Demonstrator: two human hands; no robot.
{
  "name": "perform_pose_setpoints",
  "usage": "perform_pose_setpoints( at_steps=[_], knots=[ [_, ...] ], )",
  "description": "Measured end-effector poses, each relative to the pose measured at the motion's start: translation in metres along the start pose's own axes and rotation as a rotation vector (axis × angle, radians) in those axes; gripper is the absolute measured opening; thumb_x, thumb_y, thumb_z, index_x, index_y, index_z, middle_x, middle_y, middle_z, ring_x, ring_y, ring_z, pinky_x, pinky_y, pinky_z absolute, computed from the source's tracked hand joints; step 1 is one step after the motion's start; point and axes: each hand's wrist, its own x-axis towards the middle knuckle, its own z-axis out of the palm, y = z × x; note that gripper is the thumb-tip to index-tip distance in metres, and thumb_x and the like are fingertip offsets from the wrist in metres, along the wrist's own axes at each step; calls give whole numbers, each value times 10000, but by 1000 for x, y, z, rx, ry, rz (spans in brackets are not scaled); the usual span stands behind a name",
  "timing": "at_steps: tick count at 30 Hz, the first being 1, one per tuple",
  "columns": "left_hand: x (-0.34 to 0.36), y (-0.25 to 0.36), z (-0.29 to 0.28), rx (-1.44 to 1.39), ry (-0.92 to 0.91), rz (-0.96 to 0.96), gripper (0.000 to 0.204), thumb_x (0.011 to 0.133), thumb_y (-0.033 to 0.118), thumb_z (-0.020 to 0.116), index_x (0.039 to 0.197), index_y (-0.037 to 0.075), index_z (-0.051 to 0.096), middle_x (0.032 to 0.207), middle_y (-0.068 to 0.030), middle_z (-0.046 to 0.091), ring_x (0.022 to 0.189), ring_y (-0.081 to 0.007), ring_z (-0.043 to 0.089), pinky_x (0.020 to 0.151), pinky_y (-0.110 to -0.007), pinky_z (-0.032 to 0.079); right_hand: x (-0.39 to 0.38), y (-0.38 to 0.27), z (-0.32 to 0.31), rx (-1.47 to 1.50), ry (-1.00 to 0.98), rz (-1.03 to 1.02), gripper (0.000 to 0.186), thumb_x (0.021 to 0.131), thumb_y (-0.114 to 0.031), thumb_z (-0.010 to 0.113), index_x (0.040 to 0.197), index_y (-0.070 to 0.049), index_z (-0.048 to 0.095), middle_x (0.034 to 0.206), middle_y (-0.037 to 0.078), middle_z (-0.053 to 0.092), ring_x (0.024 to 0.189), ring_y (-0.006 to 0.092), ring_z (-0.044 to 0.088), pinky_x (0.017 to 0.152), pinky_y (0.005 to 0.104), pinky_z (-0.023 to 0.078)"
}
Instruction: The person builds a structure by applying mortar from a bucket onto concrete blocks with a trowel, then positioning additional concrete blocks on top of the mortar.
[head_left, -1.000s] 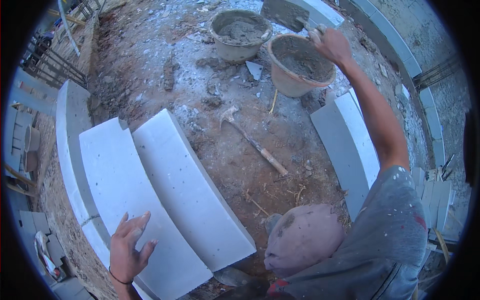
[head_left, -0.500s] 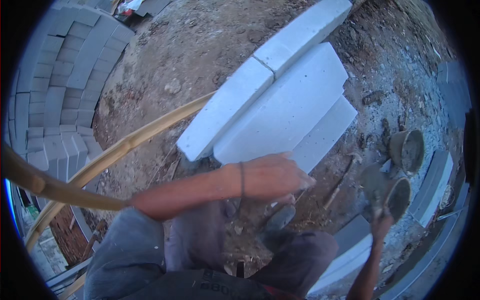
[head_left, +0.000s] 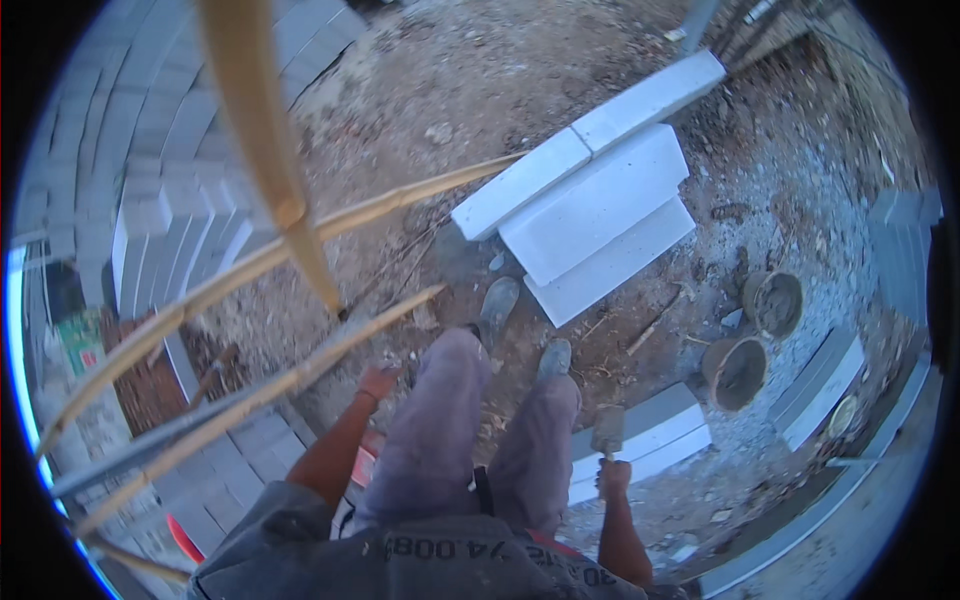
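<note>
My right hand [head_left: 613, 477] is closed round the handle of a trowel [head_left: 607, 430], its mortar-smeared blade pointing away from me above some pale blocks [head_left: 645, 435]. Beside my left knee hangs my left hand [head_left: 378, 380], holding nothing, its fingers loosely apart. Ahead of my feet lies a stack of white blocks [head_left: 605, 205], with two long ones end to end along the far side [head_left: 590, 145]. To the right stand a near bucket [head_left: 735, 373] and a far bucket [head_left: 774, 303], both with grey stuff in them.
Wooden poles [head_left: 270, 265] cross the left side, one rising close to me. Many grey blocks [head_left: 170, 230] are piled at the left. More blocks lie at the right [head_left: 820, 390]. A hammer-like tool [head_left: 660, 318] lies on rough ground near the buckets.
My left hand has drawn back from over the white blocks to beside my left knee. My right hand has brought the trowel back from the buckets toward me. The view has shifted.
</note>
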Motion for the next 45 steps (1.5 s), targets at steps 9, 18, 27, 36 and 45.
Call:
perform_pose_setpoints(
  at_steps=[9, 18, 27, 36, 45],
  knots=[
    [-231, -113, 48, 41, -48, -129, 262, 892, 308, 565, 1029, 147, 720, 1033, -140, 713, 911, -374, 684, 780, -465, 535, -45, -33, -115, 34, -56, 31, 225, 868, -175, 673, 813, 19, 573, 631, 112, 577, 473, 228, 566, 413, 379, 463],
    [-245, -70, 93, -57, 117, 247, 237, 907, 312, 565, 982, 165, 736, 1032, -155, 705, 913, -393, 668, 780, -478, 532, -83, -105, -168, 253, -38, -189, 255, 883, -218, 616, 815, 25, 575, 653, 142, 566, 496, 266, 568, 431, 398, 460],
    [-215, -6, 50, -389, 306, -59, 413, 915, 403, 634, 1168, 85, 705, 1118, -236, 692, 1021, -378, 679, 899, -424, 531, -148, -216, -109, 28, -308, -515, 385, 1005, -458, 537, 946, -78, 564, 676, 69, 588, 579, 185, 603, 522, 356, 515],
    [-136, 94, -11, -704, 460, 21, 599, 894, 396, 680, 1291, -45, 596, 1237, -258, 646, 1153, -389, 630, 1007, -413, 484, -135, -421, 26, 523, -387, -326, 249, 1031, -278, 540, 1168, -78, 593, 1076, 78, 654, 941, 197, 637, 775, 340, 528],
    [-59, 126, -12, -512, 221, -51, 807, 861, 448, 664, 1440, -58, 417, 1465, -300, 429, 1391, -429, 381, 1169, -445, 311, -82, -489, 141, 704, -253, -256, 170, 978, -137, 613, 1135, -72, 628, 873, 35, 615, 701, 132, 584, 622, 267, 536]
  ],
)
